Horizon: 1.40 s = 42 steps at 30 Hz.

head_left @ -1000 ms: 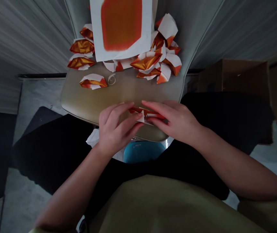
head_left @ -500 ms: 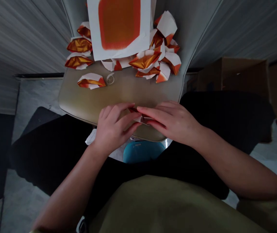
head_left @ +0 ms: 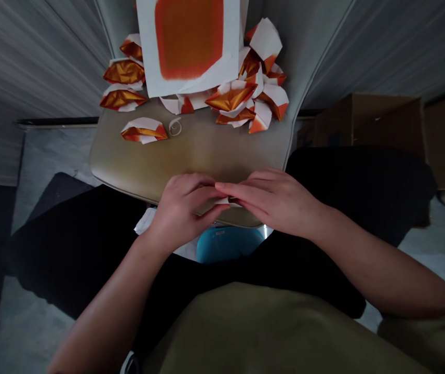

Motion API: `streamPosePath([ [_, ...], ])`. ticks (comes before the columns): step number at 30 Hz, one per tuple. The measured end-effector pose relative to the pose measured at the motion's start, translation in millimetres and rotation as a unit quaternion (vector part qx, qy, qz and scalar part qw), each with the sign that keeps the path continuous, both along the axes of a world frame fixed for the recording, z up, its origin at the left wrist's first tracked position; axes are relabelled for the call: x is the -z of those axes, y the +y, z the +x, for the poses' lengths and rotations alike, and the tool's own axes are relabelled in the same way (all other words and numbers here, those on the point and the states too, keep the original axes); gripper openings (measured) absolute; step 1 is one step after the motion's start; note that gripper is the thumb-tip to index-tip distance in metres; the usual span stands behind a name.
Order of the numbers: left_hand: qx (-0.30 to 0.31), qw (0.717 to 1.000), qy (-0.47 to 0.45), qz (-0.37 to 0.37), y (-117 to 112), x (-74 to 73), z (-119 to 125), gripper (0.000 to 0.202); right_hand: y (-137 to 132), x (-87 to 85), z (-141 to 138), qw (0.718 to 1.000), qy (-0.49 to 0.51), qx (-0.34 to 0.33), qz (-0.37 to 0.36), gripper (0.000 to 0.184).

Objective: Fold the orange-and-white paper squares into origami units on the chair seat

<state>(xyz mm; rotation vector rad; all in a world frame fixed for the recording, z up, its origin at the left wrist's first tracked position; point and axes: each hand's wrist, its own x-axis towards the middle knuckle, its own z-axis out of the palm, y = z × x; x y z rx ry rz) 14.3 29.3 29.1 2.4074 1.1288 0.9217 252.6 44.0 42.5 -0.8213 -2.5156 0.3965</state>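
Note:
A small folded piece of white and red paper (head_left: 233,203) is pinched between both hands over the chair seat's front edge; the fingers hide most of it. My left hand (head_left: 185,205) closes on its left end. On the right end, my right hand (head_left: 274,200) grips with thumb below and fingers above, its fingertips touching those of the left. Beyond them on the seat (head_left: 129,161) lies a folded gold-and-white paper boat shape (head_left: 144,130) beside a curled white strip (head_left: 175,126).
A stack of white sheets with an orange-gold square (head_left: 189,41) stands at the back of the seat. Several folded paper shapes (head_left: 232,96) pile up at its right, others (head_left: 124,71) at its left. A cardboard box (head_left: 386,124) sits on the floor at right; something blue (head_left: 228,244) shows below the seat.
Both hands have come slightly lower and closer together, covering more of the folded paper. The whole view has shifted a little; the other things lie as before.

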Motion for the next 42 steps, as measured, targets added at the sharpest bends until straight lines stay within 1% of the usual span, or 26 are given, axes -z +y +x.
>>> streamPosePath([
  [4, 0.012, 0.999, -0.032, -0.036, -0.4, -2.6, 1.6, 0.016, -1.1, -4.0, 1.2, 1.0, 0.005, -0.01, -0.025, 0.051],
  [8, -0.017, 0.997, -0.05, -0.058, -2.7, -4.6, 3.7, 0.018, -1.6, -6.9, 2.8, 0.998, 0.022, -0.023, -0.058, 0.067],
  [11, -0.036, 0.996, -0.056, -0.053, -3.9, -5.3, 4.4, 0.017, -2.1, -6.8, 3.4, 0.997, 0.034, -0.026, -0.068, 0.072],
  [14, -0.039, 0.997, -0.058, -0.032, -4.1, -5.5, 4.7, 0.014, -2.5, -6.8, 3.5, 0.996, 0.037, -0.017, -0.076, 0.073],
  [19, -0.055, 0.997, -0.05, -0.029, -4.3, -5.3, 5.0, 0.011, -2.6, -7.3, 4.0, 0.995, 0.046, -0.011, -0.086, 0.074],
  [24, -0.035, 0.997, -0.045, -0.045, -4.0, -6.2, 6.3, 0.007, -2.6, -5.7, 5.0, 0.996, 0.035, -0.006, -0.084, 0.074],
  [27, -0.032, 0.997, -0.044, -0.049, -4.7, -6.1, 8.1, 0.007, -2.4, -6.2, 4.8, 0.995, 0.025, 0.004, -0.095, 0.068],
  [30, -0.048, 0.998, -0.033, -0.033, -7.1, -4.6, 9.6, 0.008, -2.2, -8.5, 3.6, 0.991, 0.04, 0.014, -0.123, 0.059],
  [33, -0.079, 0.996, -0.028, -0.029, -10.5, -2.6, 11.1, 0.008, -2.6, -11.0, 2.2, 0.984, 0.068, 0.023, -0.163, 0.055],
  [36, -0.114, 0.99, -0.051, -0.065, -12.7, -2.3, 13.1, 0.016, -4.1, -12.7, 1.0, 0.977, 0.093, 0.041, -0.187, 0.055],
  [38, -0.115, 0.985, -0.071, -0.11, -12.5, -3.7, 14.4, 0.021, -5.7, -13.9, 0.4, 0.969, 0.118, 0.05, -0.212, 0.054],
  [40, -0.1, 0.976, -0.091, -0.17, -11.2, -6.1, 15.4, 0.019, -6.9, -14.6, 0.0, 0.951, 0.151, 0.061, -0.263, 0.052],
  [42, -0.098, 0.962, -0.125, -0.222, -9.5, -8.5, 15.7, 0.013, -6.9, -13.7, -0.3, 0.921, 0.197, 0.078, -0.328, 0.05],
])
